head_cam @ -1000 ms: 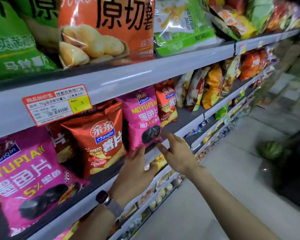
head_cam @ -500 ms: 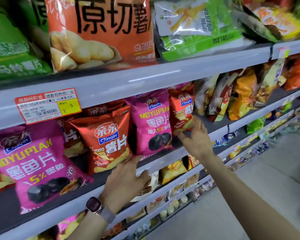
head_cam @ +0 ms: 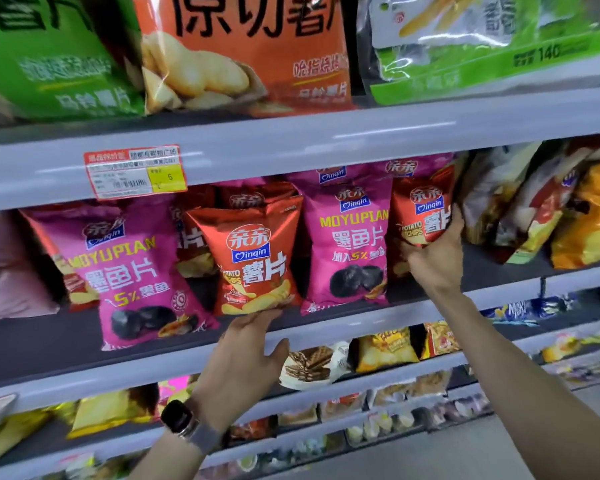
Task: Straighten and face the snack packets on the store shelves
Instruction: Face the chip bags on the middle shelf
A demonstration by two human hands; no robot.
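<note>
**Right hand takes the far red packet**

Since half a second ago, the right hand (head_cam: 433, 263) has closed round the right red packet (head_cam: 425, 216), centre-right on the middle shelf (head_cam: 343, 327). The left hand (head_cam: 246, 355), fingers relaxed, touches the base of the centre red packet (head_cam: 253, 258). Front row: two red, two pink, namely left pink packet (head_cam: 132, 271) and centre pink packet (head_cam: 350, 244).

A single wide-angle view, worn on the person's head. It faces the shelves (head_cam: 291, 147) close up, looking forward at the middle tier, with the rows receding rightward.
</note>
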